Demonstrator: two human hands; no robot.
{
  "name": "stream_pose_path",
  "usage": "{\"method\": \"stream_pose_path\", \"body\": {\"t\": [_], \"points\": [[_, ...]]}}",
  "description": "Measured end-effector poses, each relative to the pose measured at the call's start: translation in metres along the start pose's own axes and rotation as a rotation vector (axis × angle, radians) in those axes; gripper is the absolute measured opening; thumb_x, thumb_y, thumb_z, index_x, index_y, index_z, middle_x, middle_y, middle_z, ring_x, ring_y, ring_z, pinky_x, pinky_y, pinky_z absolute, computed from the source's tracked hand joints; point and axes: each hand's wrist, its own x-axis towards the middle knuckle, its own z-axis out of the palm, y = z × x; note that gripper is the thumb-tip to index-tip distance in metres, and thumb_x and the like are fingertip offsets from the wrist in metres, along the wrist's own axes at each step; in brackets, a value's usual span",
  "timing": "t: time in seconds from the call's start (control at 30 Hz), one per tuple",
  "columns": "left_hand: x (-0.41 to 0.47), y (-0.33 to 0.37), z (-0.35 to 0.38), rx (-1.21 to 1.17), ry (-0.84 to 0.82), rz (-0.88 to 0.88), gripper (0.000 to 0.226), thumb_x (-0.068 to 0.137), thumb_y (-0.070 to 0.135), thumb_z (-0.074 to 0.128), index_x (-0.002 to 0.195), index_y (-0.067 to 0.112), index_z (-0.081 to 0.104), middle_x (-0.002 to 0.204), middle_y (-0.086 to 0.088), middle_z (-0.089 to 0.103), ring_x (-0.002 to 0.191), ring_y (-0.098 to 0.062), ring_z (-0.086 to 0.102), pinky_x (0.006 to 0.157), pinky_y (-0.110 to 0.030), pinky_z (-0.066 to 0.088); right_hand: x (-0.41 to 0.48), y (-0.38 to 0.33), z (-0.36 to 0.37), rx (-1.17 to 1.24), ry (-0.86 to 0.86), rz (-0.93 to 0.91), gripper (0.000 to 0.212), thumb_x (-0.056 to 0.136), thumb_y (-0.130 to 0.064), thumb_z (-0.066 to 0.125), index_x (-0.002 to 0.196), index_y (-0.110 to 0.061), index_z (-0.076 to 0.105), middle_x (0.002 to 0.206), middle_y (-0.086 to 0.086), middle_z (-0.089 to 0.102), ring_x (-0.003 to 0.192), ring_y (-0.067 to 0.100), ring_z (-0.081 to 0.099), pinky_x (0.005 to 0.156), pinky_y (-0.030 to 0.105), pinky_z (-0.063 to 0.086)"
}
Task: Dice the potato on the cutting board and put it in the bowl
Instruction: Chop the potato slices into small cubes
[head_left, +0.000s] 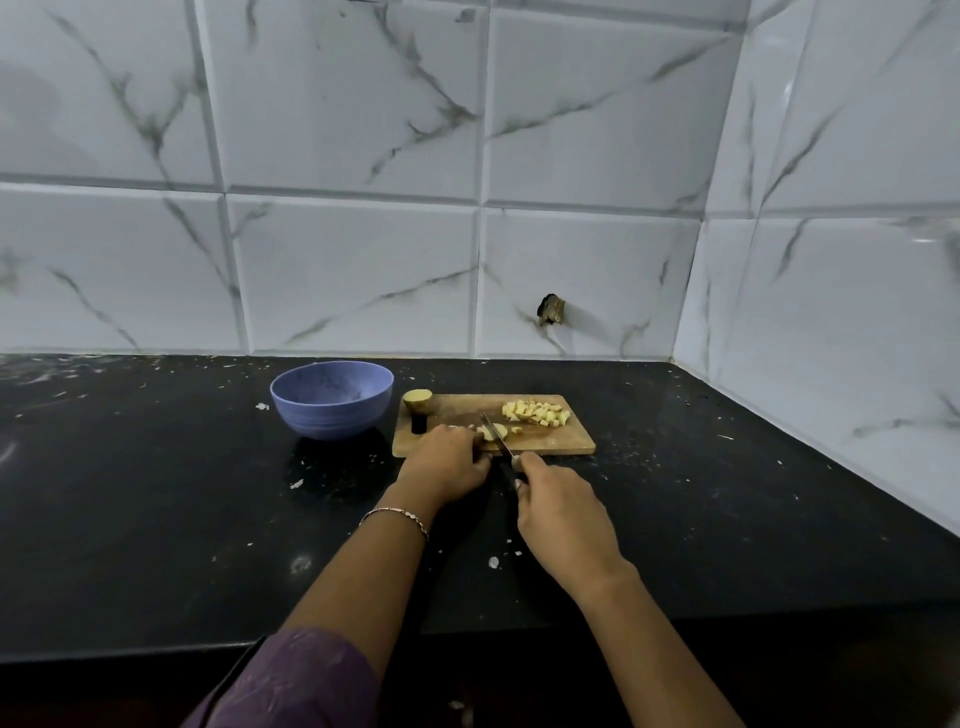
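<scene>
My left hand (447, 462) curled its fingers (470, 439) over a potato piece (503, 430) near the front edge of the cutting board (566, 441), holding it down. My right hand (563, 514) gripped the knife (501, 445) by its handle, blade angled across that piece. A pile of cubes (537, 414) lay at the board's far right, an uncut half (417, 398) at its far left corner. The bowl (331, 400) stood on the bench (156, 519) just left of the board.

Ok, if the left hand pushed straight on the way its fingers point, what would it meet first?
The left hand holds the potato piece, so that comes first; right behind it, probably, the knife, though depth is unclear.
</scene>
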Motion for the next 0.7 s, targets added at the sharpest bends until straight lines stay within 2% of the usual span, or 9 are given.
{"method": "stream_pose_path", "body": {"t": [0.13,0.23,0.37,0.43,0.57,0.7], "points": [[-0.002,0.001,-0.001,0.003,-0.004,-0.008,0.027,0.094,0.031,0.053,0.106,0.012,0.069,0.107,-0.009,0.069,0.101,-0.024,0.062,0.077,-0.028,0.043,0.005,0.002,-0.003,0.051,-0.018,0.025,0.025,0.104,-0.023,0.047,0.127,-0.024,0.055,0.101,-0.002,0.065,0.088,0.013,0.061,0.069,0.028,0.048],[-0.003,0.002,-0.001,0.004,0.0,-0.009,0.026,0.093,0.031,0.054,0.106,0.013,0.068,0.107,-0.009,0.069,0.102,-0.025,0.062,0.079,-0.03,0.044,0.008,0.001,-0.005,0.055,-0.028,0.038,0.024,0.103,-0.022,0.048,0.125,-0.024,0.055,0.101,-0.003,0.065,0.089,0.013,0.062,0.073,0.031,0.052],[-0.004,0.003,-0.001,0.01,-0.003,-0.008,0.033,0.095,0.032,0.054,0.121,0.015,0.064,0.115,-0.007,0.067,0.105,-0.023,0.061,0.086,-0.033,0.05,0.004,-0.006,-0.003,-0.031,-0.04,0.004,0.029,0.103,-0.018,0.047,0.131,-0.022,0.05,0.103,-0.002,0.062,0.091,0.014,0.06,0.068,0.026,0.042],[-0.004,0.003,-0.001,0.032,0.0,-0.008,0.034,0.095,0.033,0.053,0.122,0.016,0.064,0.114,-0.008,0.067,0.104,-0.023,0.062,0.086,-0.035,0.052,-0.001,-0.011,-0.002,-0.073,-0.043,-0.017,0.032,0.102,-0.016,0.049,0.134,-0.022,0.046,0.106,0.0,0.06,0.093,0.014,0.06,0.069,0.026,0.043],[-0.003,0.002,0.0,0.032,0.009,-0.015,0.032,0.096,0.032,0.053,0.122,0.016,0.063,0.112,-0.007,0.067,0.102,-0.022,0.062,0.083,-0.032,0.05,-0.013,-0.015,-0.001,-0.087,-0.034,-0.013,0.034,0.101,-0.014,0.049,0.133,-0.022,0.041,0.107,0.001,0.058,0.091,0.014,0.06,0.069,0.024,0.046],[-0.002,0.001,0.001,0.016,0.035,-0.025,0.034,0.097,0.031,0.053,0.125,0.015,0.062,0.119,-0.008,0.065,0.111,-0.022,0.059,0.09,-0.031,0.046,-0.019,-0.016,0.001,-0.052,0.025,0.053,0.03,0.103,-0.017,0.048,0.13,-0.025,0.038,0.105,-0.001,0.057,0.089,0.012,0.06,0.067,0.024,0.046]]}}
